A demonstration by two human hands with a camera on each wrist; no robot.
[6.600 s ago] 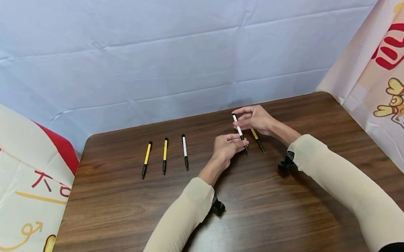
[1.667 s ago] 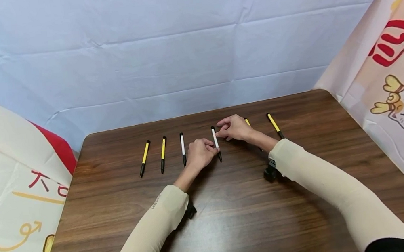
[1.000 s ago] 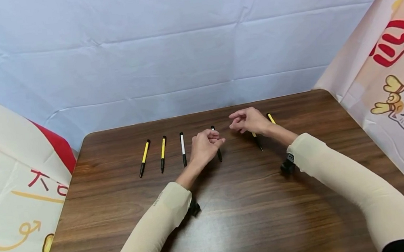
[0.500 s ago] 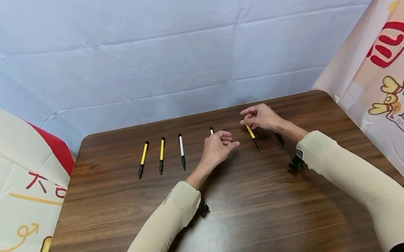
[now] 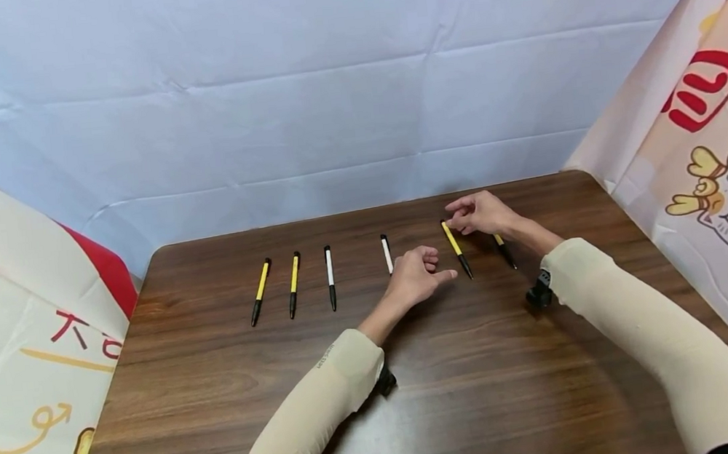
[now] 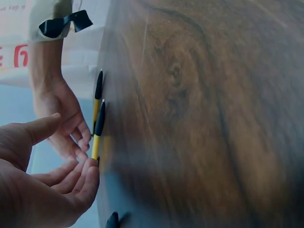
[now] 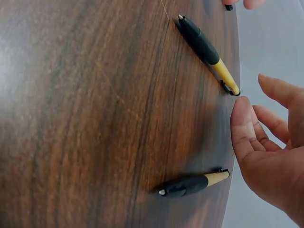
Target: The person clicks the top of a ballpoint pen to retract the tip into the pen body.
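Observation:
My right hand (image 5: 483, 214) hovers at the top end of a yellow pen (image 5: 457, 250), fingers loosely bent and holding nothing. In the right wrist view, its fingertips (image 7: 242, 111) sit close to that pen's end; whether they touch is unclear. Another yellow pen (image 5: 504, 251) lies to the right, partly hidden by my right hand and wrist. My left hand (image 5: 413, 277) is left of the nearer yellow pen, thumb spread and grip free. It covers the lower part of a white pen (image 5: 387, 252). All these pens have black grips pointing toward me.
Further left, a white pen (image 5: 331, 278) and two yellow pens, one inner (image 5: 294, 285) and one outer (image 5: 261, 292), lie in a spaced row on the brown wooden table (image 5: 222, 394). A pale cloth (image 5: 327, 113) hangs behind the back edge, with printed cloths at both sides.
The white pen that both hands held earlier now lies on the table, left of the two right-hand yellow pens. Both hands have released it and moved right, toward the nearer yellow pen.

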